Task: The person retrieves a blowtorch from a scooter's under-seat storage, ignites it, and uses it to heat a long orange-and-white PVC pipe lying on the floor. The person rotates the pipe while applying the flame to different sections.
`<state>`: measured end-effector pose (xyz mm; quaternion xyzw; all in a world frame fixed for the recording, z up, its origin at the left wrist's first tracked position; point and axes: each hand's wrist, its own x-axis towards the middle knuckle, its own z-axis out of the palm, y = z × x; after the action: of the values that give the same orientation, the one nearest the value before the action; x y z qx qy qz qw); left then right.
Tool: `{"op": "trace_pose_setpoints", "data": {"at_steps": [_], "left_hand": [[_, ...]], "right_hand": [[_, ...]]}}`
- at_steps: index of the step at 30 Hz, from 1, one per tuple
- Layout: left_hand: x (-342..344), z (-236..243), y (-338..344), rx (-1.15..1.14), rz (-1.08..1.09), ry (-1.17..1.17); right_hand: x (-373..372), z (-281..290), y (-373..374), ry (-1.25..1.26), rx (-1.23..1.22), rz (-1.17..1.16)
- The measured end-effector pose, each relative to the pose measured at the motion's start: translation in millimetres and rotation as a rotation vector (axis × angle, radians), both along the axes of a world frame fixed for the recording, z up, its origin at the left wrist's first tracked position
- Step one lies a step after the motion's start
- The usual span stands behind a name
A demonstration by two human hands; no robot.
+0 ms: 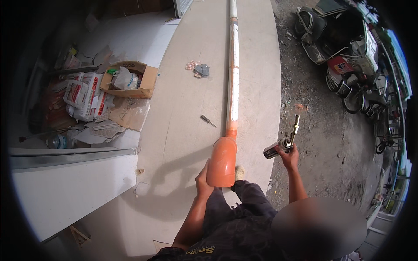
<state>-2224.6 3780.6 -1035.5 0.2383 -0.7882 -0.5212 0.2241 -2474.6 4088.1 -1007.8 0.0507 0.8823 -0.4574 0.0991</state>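
My left hand [203,181] is closed around the near left side of an orange pipe elbow [221,163]. The elbow sits at the near end of a long white pipe [234,87], which runs straight away from me and turns orange where it meets the fitting. Out to the right, my right hand [288,155] grips a gas torch [278,148], a dark canister with a brass nozzle. That nozzle points away from me, apart from the pipe; no flame can be made out. On the floor left of the pipe lies a screwdriver [208,121].
Small plastic packets [201,70] lie farther up the pale floor. At left stand an open cardboard box [148,82], printed sacks [89,95] and a white low wall [78,182]. Gravel ground [313,161] borders the right, with parked motorbikes [348,56] beyond.
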Motion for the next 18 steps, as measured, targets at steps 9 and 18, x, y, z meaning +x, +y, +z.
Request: {"op": "trace_pose_setpoints", "data": {"at_steps": [9,18], "left_hand": [[-59,79,-38,-0.03,-0.059,0.013],[-228,220,-206,-0.223,-0.172,0.102]], "right_hand": [[-31,53,-26,0.1,0.088,-0.038],[-98,36,-95,0.109,0.16,-0.032]]}}
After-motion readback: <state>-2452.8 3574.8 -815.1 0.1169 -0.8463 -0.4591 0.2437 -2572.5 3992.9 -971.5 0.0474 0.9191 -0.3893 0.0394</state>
